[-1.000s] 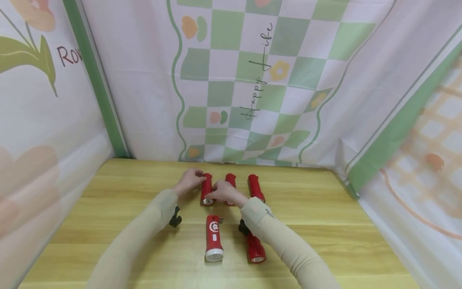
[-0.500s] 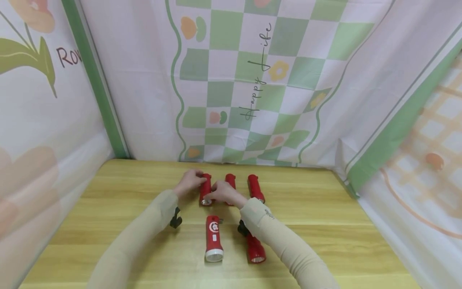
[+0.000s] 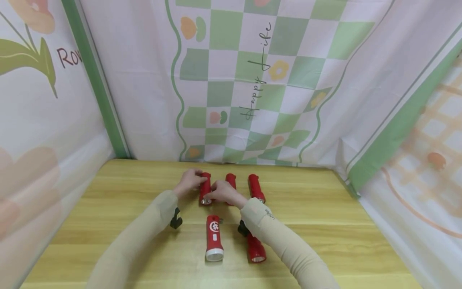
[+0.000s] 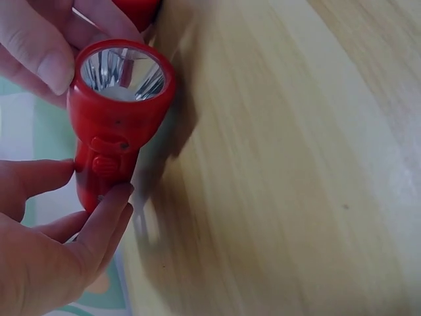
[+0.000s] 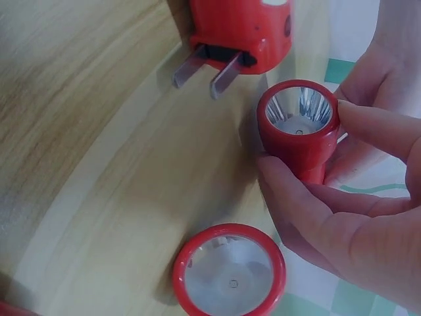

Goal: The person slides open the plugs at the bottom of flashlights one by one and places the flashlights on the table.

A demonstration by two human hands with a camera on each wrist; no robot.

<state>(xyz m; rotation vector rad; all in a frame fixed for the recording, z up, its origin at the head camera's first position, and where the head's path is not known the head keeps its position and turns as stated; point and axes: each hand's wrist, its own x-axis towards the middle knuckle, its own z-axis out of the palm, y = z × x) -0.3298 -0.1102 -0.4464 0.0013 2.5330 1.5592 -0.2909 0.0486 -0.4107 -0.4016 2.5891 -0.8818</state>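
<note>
At the left of the back row, a red flashlight (image 3: 205, 188) lies with its lens towards the person. My left hand (image 3: 189, 182) pinches its rear end between thumb and fingers; the left wrist view shows this hand (image 4: 56, 243) around the narrow body, below the switch. My right hand (image 3: 225, 192) holds the lens end; in the right wrist view its thumb and fingers (image 5: 296, 197) sit on either side of the red head (image 5: 302, 145). Partly behind the right hand lies a second red flashlight (image 3: 231, 180).
A third red flashlight (image 3: 255, 188) lies at the right of the back row. Nearer the person are a red flashlight with a white rim (image 3: 214, 239), its plug prongs (image 5: 227, 76) out, and another red one (image 3: 256, 251) partly under the right forearm. A patterned curtain (image 3: 238, 132) stands behind the table (image 3: 306, 224).
The held flashlight has shifted very slightly to the left, with both hands still on it. The other flashlights stay where they were.
</note>
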